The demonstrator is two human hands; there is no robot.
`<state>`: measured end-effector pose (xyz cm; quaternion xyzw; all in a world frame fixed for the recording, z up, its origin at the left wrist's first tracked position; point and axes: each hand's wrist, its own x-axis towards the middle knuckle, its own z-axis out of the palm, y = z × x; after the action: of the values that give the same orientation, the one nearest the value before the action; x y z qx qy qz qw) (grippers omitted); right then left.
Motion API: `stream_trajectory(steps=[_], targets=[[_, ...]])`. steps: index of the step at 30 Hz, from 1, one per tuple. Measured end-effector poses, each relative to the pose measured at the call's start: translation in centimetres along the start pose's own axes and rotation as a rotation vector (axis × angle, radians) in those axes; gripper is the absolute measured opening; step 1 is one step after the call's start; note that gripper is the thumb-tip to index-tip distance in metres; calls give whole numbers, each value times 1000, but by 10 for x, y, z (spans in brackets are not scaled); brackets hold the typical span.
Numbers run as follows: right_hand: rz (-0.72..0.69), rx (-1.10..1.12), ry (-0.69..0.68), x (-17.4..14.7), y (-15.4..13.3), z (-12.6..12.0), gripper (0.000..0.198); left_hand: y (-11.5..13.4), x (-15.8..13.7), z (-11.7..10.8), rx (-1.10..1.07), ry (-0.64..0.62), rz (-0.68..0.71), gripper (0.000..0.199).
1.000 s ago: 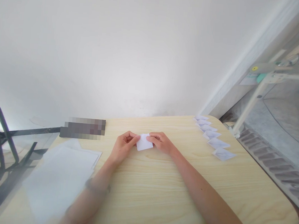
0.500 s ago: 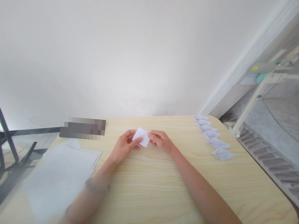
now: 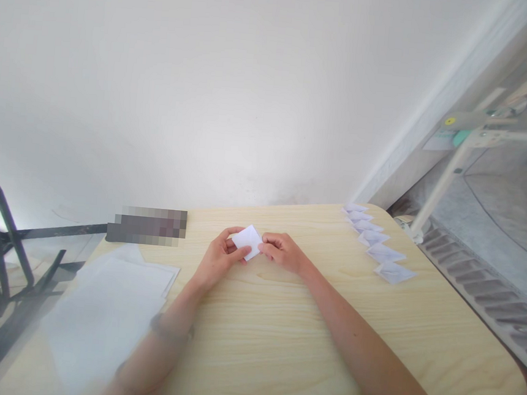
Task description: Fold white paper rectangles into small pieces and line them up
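A small folded white paper (image 3: 249, 239) is held above the wooden table (image 3: 260, 338), its outline like a diamond with crease lines on the face. My left hand (image 3: 222, 254) grips its left and lower side, thumb on top and fingers behind. At the right corner, my right hand (image 3: 283, 252) pinches the paper between thumb and forefinger, the other fingers curled. Several folded white paper pieces (image 3: 394, 271) stand in a row along the table's right side, apart from both hands.
White paper sheets (image 3: 106, 313) lie overlapping on the left of the table. A blurred-out dark object (image 3: 147, 227) sits at the far left edge. Behind the table rises a white wall (image 3: 254, 98). A black metal chair or rack (image 3: 6, 230) stands at left, a pale metal frame (image 3: 448, 170) at right.
The folded paper has turned slightly in my hands, and its creased face now shows more. My left thumb has slid toward its lower edge. The right hand sits a little lower.
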<state>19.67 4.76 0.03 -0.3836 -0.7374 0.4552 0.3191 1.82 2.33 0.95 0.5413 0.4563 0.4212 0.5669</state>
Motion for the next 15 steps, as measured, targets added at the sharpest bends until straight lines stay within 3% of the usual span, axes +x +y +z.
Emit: stream_trajectory(steps=[5,15], targets=[[-12,-25,-50,0,1,-1,21,-1,0,0,-55,16,15,51],[19,1,10,0,2,0,28,1,0,-5,-50,23,-26,55]])
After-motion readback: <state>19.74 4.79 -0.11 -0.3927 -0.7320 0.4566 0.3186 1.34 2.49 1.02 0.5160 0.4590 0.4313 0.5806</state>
